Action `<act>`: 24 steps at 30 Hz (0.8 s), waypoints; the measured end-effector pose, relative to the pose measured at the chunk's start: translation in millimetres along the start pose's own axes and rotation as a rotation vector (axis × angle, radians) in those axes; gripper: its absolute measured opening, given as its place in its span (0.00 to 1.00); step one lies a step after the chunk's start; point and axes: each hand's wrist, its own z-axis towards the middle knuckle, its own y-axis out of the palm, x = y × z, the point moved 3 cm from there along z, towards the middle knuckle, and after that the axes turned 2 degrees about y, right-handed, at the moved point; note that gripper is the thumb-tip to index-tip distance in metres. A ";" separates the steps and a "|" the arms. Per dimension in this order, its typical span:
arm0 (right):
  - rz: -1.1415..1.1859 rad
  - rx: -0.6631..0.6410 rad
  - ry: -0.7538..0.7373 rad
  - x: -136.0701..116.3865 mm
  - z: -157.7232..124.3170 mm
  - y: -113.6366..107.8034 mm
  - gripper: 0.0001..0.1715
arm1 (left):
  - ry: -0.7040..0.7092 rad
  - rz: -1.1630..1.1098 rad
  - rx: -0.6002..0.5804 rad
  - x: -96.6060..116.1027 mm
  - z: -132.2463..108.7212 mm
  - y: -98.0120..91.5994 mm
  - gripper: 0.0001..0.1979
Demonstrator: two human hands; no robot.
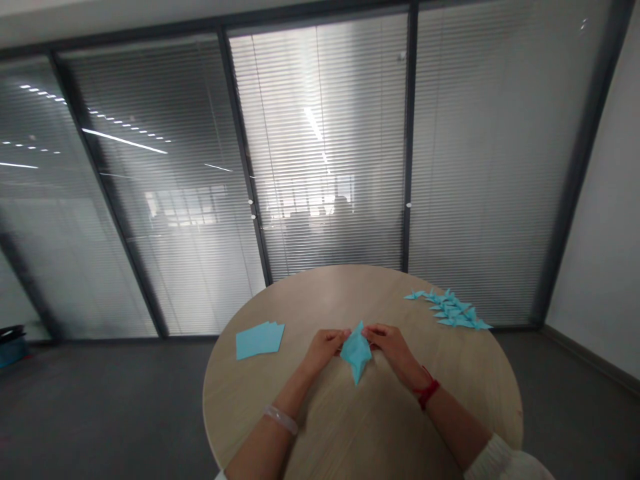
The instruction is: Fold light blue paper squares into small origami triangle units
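A partly folded light-blue paper (357,352) lies on the round wooden table (300,293), its narrow tip pointing toward me. My left hand (326,345) pinches its left upper edge with fingers closed. My right hand (393,343), a red band at the wrist, pinches the right upper edge. Both hands rest on the tabletop on either side of the paper.
A small stack of flat blue paper sheets (259,339) lies at the table's left. Several finished folded blue paper pieces (451,311) lie in a cluster at the far right. Glass walls with blinds (325,153) stand behind the table; grey floor surrounds it.
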 end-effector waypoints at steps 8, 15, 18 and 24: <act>-0.036 -0.044 -0.023 1.0 -0.3 2.3 0.26 | -0.113 -0.139 -0.108 -2.3 -6.9 -0.2 0.25; -0.019 -0.018 -0.025 2.5 1.8 2.2 0.23 | -0.156 -0.167 -0.081 -0.2 -9.5 0.0 0.27; -0.040 -0.013 -0.038 3.9 3.6 2.3 0.22 | -0.147 -0.154 -0.151 -1.7 -9.2 2.6 0.25; -0.087 -0.040 -0.025 7.2 5.3 4.8 0.21 | -0.041 0.117 -0.135 -8.5 -2.5 1.5 0.17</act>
